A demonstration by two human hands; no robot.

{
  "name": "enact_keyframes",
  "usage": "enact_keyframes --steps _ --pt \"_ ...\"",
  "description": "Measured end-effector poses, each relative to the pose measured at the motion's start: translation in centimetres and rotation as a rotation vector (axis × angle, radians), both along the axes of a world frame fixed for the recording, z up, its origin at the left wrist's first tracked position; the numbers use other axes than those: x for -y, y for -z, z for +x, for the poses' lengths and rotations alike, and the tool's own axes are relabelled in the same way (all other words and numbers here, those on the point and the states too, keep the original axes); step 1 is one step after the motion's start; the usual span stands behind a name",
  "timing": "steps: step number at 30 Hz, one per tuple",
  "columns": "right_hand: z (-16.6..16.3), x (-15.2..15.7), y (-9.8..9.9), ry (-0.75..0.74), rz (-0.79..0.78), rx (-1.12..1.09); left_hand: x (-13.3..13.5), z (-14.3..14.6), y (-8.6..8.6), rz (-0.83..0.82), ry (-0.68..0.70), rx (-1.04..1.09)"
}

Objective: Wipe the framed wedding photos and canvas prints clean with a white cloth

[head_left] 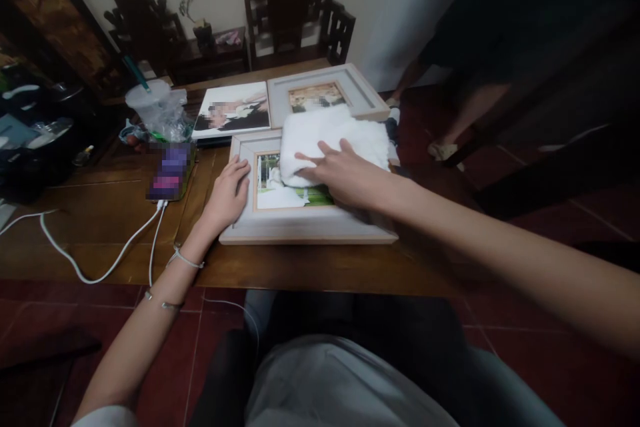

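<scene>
A framed photo (310,232) with a pale wide border lies flat near the table's front edge. On its left border rests my left hand (231,192), fingers stretched out and holding nothing. My right hand (345,173) lies spread over a folded white towel (325,130), pressing it onto the picture's upper right part. The towel hides that part of the photo and of the frame. Behind it lie a second framed photo (367,97) and a photo panel (235,103) showing people, side by side.
A phone (171,172) with white charging cables (107,280) lies left on the wooden table (110,220). Beyond it stand a plastic cup (149,99) and a clear plastic bag (173,117). Dark carved chairs (293,13) line the wall. Another person's leg (473,113) shows at right.
</scene>
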State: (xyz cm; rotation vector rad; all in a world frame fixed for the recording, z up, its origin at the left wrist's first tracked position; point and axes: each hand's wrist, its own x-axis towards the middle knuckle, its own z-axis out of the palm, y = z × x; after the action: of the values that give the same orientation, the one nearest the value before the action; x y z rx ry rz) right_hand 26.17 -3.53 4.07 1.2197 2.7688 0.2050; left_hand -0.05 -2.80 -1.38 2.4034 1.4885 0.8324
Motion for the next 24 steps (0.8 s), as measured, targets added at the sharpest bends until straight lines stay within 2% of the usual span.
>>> enact_keyframes --steps 3,7,11,16,24 --pt "0.7 4.1 -1.0 -0.065 -0.114 0.006 0.0 0.0 0.1 0.011 -0.011 0.005" --pt "1.8 8.9 -1.7 -0.104 -0.136 -0.108 0.1 0.0 0.1 0.013 -0.011 0.004" --pt "1.3 10.3 -1.7 -0.089 -0.169 -0.138 0.2 0.0 -0.1 -0.003 -0.002 0.004" --pt "-0.3 7.4 -0.5 0.001 -0.113 -0.136 0.3 -0.1 -0.3 -0.005 0.015 -0.012" --pt "-1.1 -1.5 0.9 0.096 0.036 -0.192 0.5 0.1 -0.4 -0.035 0.014 0.002"
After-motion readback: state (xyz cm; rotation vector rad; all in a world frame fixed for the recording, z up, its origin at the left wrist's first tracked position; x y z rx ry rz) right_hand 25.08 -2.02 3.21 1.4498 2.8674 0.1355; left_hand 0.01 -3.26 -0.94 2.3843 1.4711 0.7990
